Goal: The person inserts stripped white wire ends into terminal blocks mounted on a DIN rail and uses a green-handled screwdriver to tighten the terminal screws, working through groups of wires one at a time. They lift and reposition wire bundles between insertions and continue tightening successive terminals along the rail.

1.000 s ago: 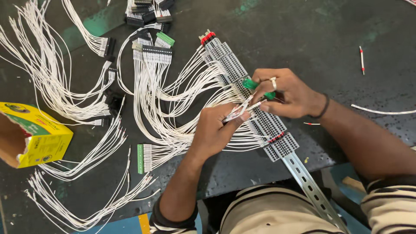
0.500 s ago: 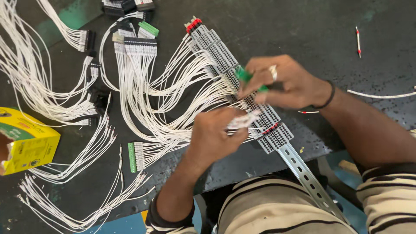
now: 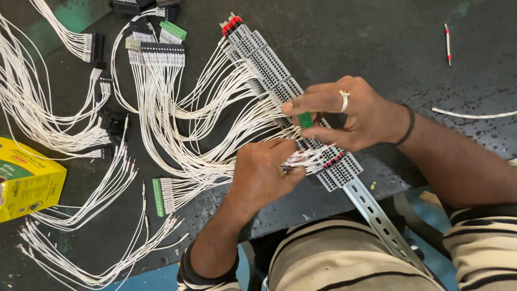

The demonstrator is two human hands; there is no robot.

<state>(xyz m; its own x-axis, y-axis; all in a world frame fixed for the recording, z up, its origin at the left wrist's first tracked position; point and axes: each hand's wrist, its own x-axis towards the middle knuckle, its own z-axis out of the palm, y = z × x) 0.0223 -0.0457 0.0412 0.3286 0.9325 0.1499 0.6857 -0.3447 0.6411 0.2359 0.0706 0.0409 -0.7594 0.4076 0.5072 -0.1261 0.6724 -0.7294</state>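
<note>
My right hand [image 3: 350, 116] has its fingers clamped on a green-handled screwdriver [image 3: 305, 119] over the grey terminal block strip [image 3: 280, 81]. My left hand [image 3: 264, 172] has its fingers pinched together on a bundle of white wires [image 3: 312, 157] beside the strip.

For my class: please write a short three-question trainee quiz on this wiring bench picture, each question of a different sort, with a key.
1. True or false: the right hand holds a green-handled tool over the grey terminal strip.
2. What does the left hand pinch? A) white wire ends B) a yellow box C) a metal rail
3. Fill in: the yellow box lies at the picture's ____ edge.

Key: 1 true; 2 A; 3 left.
</note>
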